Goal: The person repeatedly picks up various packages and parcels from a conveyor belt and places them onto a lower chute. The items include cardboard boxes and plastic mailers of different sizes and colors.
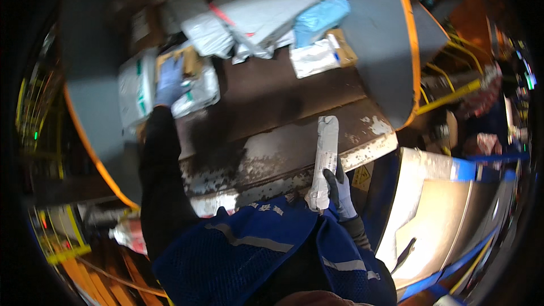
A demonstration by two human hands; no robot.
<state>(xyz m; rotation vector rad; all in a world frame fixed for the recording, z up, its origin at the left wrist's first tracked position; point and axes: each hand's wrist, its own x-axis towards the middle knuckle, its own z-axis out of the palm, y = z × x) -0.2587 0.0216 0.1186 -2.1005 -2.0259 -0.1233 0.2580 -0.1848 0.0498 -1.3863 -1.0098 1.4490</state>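
My right hand (343,195), in a grey and dark glove, grips a long narrow white plastic-wrapped parcel (328,136) near its lower end. The parcel carries a printed label and points away from me, over the front edge of the worn metal chute (272,148). My left hand (169,83), also gloved, reaches out to the far left and rests on a small brown cardboard parcel (191,63). Blur hides whether its fingers close on it. Around that hand lie a white bag with green marks (138,85) and another white plastic mailer (199,93).
A heap of grey-white mailers (267,8) lies at the back. Right of it are a light-blue bag (321,19), a silvery-white packet (314,58) and a brown parcel (343,49). Grey side walls with orange edging (410,38) flank the chute. A brightly lit conveyor belt (437,221) runs at the right.
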